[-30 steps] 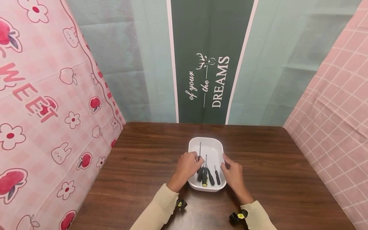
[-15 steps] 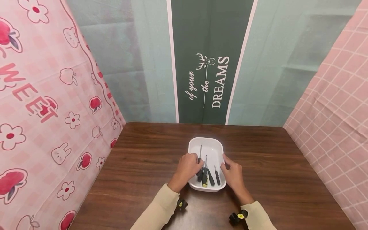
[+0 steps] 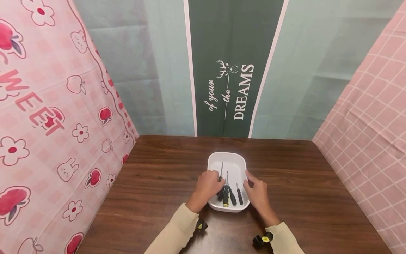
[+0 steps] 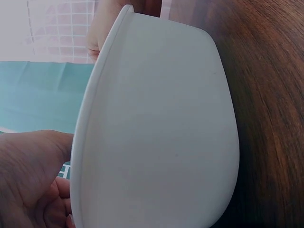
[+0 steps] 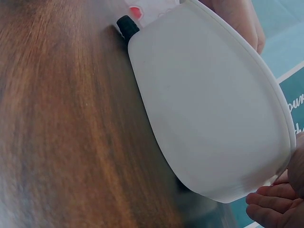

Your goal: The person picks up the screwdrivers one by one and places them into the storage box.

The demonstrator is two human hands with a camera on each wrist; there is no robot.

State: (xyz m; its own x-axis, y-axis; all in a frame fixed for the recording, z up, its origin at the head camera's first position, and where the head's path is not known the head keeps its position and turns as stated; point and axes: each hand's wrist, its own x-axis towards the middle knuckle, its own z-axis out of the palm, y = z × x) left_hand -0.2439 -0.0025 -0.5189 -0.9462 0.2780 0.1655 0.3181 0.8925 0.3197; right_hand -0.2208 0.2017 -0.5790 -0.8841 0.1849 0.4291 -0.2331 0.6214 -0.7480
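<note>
A white tray (image 3: 237, 164) with tall sides stands on the wooden table, with several screwdrivers lying in it. My left hand (image 3: 206, 185) reaches over the tray's left rim and pinches a slim screwdriver (image 3: 222, 169) by its dark handle, shaft pointing to the far end. Beside that hand lies a black and yellow screwdriver (image 3: 226, 197), then a black-handled one (image 3: 232, 197) and a small one (image 3: 240, 197) farther right. My right hand (image 3: 257, 192) grips the right rim. In the wrist views the tray's outer wall (image 4: 161, 118) hides the screwdrivers.
The dark brown table (image 3: 158, 169) runs back to a green curtain (image 3: 152, 70). Pink cloths hang on the left (image 3: 63, 106) and right (image 3: 374, 134) sides. Each wrist carries a black camera with a yellow mark, the right camera (image 3: 262, 240) close over the table.
My left hand has moved slightly toward me, and the slim screwdriver in it has come nearer too. The tray and my right hand have stayed in place.
</note>
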